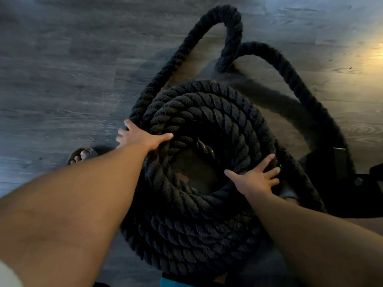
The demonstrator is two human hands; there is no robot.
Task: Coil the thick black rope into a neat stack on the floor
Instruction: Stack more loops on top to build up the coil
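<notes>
A thick black twisted rope [207,220] lies on the grey wood floor, wound into a round stack of several turns with a hollow middle. My left hand [141,137] rests on the stack's left rim, fingers spread and thumb pointing inward. My right hand [257,179] presses flat on the right rim with its fingers splayed. Loose rope [232,27] runs from the stack's far left up into an arched loop, bends back down, then sweeps right in a second arc [300,85] toward the right edge.
My left foot in a sandal [81,155] stands on the floor just left of the stack. A dark metal frame or base [339,162] sits at the right, where the loose rope ends. Grey plank floor [62,69] stretches to the left and beyond.
</notes>
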